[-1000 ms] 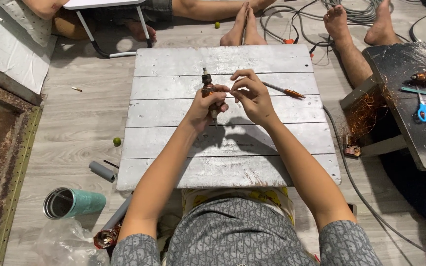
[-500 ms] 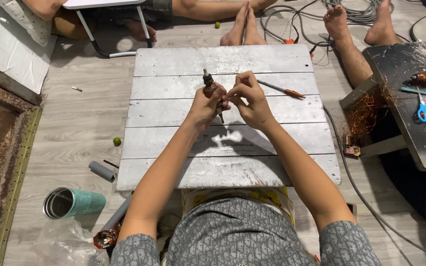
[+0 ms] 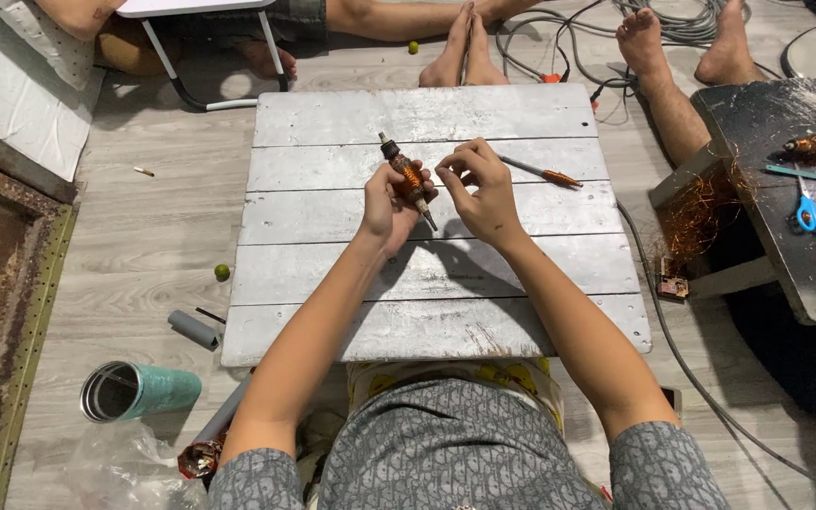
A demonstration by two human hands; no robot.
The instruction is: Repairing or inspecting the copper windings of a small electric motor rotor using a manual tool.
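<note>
Left hand (image 3: 384,210) is wrapped around a small motor armature with copper-coloured windings on a dark steel shaft (image 3: 405,178), held tilted above the middle of the whitewashed plank surface (image 3: 351,123) — shaft ends pointing to about 11 and 5 o'clock. Right hand (image 3: 484,189) sits just beside it at 3 o'clock, fingers pinched together near the windings; whether a strand of wire runs between them is too fine to see. By the look of it this is winding or dressing the coil, and the next move would call for a steady turn of the shaft with the left while the right keeps its pinch tight.

At 2 o'clock on the boards lies a slim screwdriver with an orange handle (image 3: 535,172), untouched. Off at 3 o'clock, a dark side bench (image 3: 795,274) carries blue-handled scissors (image 3: 809,210) and a second copper-wound armature (image 3: 814,144) — loose copper wire (image 3: 696,217) spills off its edge.

Containers: a teal metal tumbler (image 3: 139,390) lies on its side on the floor at 8 o'clock, mouth open, apparently empty.
</note>
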